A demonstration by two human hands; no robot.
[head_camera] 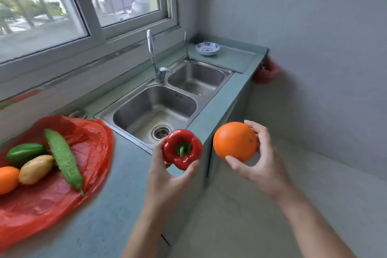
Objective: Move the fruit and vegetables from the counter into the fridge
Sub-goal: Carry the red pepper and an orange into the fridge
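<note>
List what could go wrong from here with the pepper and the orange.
1. The left hand holds the red pepper mostly with its fingertips near the counter edge; it could slip and drop.
2. The right hand grips the orange, so neither hand is free. Opening a fridge door, which is not in view, may be awkward and could cost a grip.

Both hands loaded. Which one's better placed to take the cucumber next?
Left, once freed. The left hand holds the pepper nearer the cucumber on the red bag; the right hand holds the orange out past the counter edge, farther away.
</note>
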